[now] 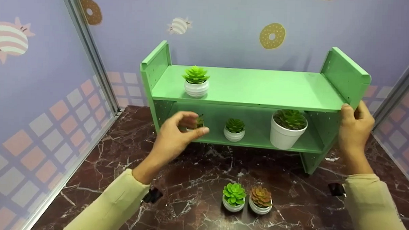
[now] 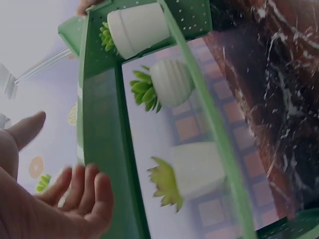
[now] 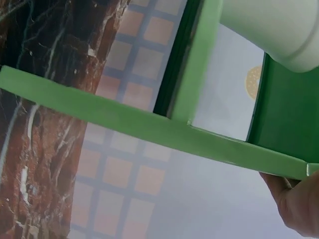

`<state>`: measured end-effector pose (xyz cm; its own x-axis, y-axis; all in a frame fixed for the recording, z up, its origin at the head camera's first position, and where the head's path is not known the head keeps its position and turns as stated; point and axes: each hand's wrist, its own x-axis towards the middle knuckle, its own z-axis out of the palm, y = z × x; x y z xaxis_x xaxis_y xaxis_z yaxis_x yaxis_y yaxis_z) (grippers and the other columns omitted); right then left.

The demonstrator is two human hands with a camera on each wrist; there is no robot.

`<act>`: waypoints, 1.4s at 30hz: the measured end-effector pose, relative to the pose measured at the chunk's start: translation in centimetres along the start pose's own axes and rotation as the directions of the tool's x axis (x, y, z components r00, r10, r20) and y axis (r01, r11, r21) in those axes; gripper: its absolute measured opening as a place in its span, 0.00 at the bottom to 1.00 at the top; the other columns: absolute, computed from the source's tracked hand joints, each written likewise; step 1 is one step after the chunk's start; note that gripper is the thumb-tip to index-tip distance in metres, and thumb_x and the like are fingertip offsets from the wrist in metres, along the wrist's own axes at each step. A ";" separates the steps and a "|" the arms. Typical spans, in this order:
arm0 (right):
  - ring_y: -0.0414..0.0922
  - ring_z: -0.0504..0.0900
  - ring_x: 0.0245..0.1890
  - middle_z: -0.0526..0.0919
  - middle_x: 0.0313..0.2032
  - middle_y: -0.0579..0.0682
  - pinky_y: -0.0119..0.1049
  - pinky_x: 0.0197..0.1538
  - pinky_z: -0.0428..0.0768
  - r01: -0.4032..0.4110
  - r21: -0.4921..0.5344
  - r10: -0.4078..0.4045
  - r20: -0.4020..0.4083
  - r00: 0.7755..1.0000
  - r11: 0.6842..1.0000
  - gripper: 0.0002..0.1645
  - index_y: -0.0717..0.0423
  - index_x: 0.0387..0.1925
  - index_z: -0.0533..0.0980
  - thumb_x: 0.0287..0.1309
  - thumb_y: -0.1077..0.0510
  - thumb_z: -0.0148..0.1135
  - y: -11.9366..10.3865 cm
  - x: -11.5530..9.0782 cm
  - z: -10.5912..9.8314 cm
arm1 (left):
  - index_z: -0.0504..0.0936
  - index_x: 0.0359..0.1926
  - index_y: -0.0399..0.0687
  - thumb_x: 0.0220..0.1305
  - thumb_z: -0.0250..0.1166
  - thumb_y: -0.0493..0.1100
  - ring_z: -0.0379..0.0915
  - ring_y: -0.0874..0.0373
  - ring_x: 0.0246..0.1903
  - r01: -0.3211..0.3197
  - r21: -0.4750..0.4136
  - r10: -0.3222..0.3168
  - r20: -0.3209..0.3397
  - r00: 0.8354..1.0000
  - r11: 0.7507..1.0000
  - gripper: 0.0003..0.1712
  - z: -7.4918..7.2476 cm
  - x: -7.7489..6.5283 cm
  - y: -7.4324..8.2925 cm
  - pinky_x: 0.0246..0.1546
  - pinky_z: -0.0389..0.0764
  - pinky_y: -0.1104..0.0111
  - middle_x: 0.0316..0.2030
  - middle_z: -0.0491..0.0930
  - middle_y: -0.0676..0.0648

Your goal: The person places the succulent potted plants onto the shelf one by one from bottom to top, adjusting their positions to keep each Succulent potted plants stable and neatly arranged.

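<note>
My right hand (image 1: 355, 128) grips the front edge of the right side panel of a green two-tier shelf (image 1: 260, 88), thumb in front. My left hand (image 1: 175, 134) is held before the left part of the lower tier, thumb apart from the bent fingers and nothing between them. Behind it, a yellow-green succulent (image 2: 167, 183) in a white pot is mostly hidden in the head view. Beside that on the lower tier are a small dark green succulent (image 1: 234, 126) and a larger white pot (image 1: 287, 133) with a green plant. A bright green succulent (image 1: 196, 82) sits on the upper tier's left.
Two small potted succulents, one green (image 1: 234, 196) and one reddish-brown (image 1: 261, 198), stand side by side on the dark marbled table (image 1: 187, 216) in front of the shelf. Patterned lilac walls (image 1: 224, 30) rise behind and at both sides.
</note>
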<state>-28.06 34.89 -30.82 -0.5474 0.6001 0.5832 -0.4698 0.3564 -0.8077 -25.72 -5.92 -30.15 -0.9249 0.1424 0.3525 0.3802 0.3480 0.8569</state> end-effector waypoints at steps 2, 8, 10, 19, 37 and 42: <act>0.38 0.68 0.22 0.75 0.23 0.47 0.29 0.26 0.65 -0.009 -0.027 0.009 -0.014 1.000 1.000 0.11 0.64 0.34 0.81 0.54 0.63 0.54 0.3 0.5 -0.1 | 0.75 0.49 0.52 0.41 0.72 0.60 0.72 0.55 0.42 0.024 -0.026 -0.022 0.073 0.997 0.999 0.34 0.5 -0.3 -0.5 0.41 0.75 0.65 0.43 0.76 0.50; 0.38 0.68 0.19 0.76 0.19 0.46 0.28 0.21 0.65 -0.042 -0.122 0.038 -0.033 0.999 0.992 0.09 0.59 0.30 0.83 0.53 0.58 0.60 2.1 1.7 -0.4 | 0.68 0.58 0.59 0.38 0.73 0.62 0.69 0.54 0.46 0.088 0.023 -0.091 0.327 0.941 0.996 0.43 1.4 -1.5 -2.3 0.44 0.73 0.63 0.51 0.70 0.52; 0.38 0.67 0.17 0.75 0.17 0.46 0.28 0.20 0.64 -0.039 -0.130 0.034 -0.038 0.999 0.991 0.09 0.59 0.29 0.84 0.53 0.57 0.61 2.4 1.7 -0.5 | 0.66 0.60 0.61 0.35 0.74 0.62 0.68 0.54 0.47 0.102 0.038 -0.109 0.390 0.915 0.994 0.47 1.7 -1.8 -2.9 0.45 0.73 0.61 0.54 0.68 0.53; 0.38 0.62 0.14 0.68 0.12 0.45 0.28 0.17 0.59 -0.018 -0.124 0.008 -0.076 0.997 0.992 0.13 0.61 0.21 0.81 0.53 0.56 0.63 2.3 1.8 -0.6 | 0.61 0.63 0.71 0.29 0.77 0.59 0.62 0.53 0.56 0.131 0.028 -0.126 0.530 0.838 0.991 0.55 3.8 -3.4 -5.6 0.53 0.66 0.59 0.60 0.61 0.62; 0.36 0.58 0.13 0.63 0.10 0.42 0.27 0.17 0.55 0.003 -0.134 -0.019 -0.122 0.992 0.991 0.19 0.64 0.13 0.73 0.54 0.58 0.61 -0.4 -0.1 0.2 | 0.59 0.63 0.75 0.35 0.78 0.48 0.63 0.41 0.55 0.190 -0.074 -0.100 0.639 0.763 0.979 0.53 7.8 -5.9 -9.1 0.49 0.71 0.55 0.60 0.62 0.59; 0.36 0.58 0.13 0.63 0.10 0.43 0.27 0.16 0.55 0.002 -0.149 -0.021 -0.125 0.992 0.989 0.21 0.65 0.12 0.71 0.55 0.57 0.61 1.0 0.3 0.2 | 0.62 0.62 0.68 0.36 0.78 0.42 0.65 0.52 0.55 0.232 -0.135 -0.095 0.637 0.765 0.963 0.51 9.2 -6.5 -10.0 0.52 0.69 0.60 0.59 0.66 0.55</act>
<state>-28.78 35.27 -31.44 -0.4471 0.6771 0.5845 -0.3622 0.4605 -0.8104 -23.57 -1.84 -44.45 -0.7442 0.6660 -0.0510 0.1516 0.2428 0.9582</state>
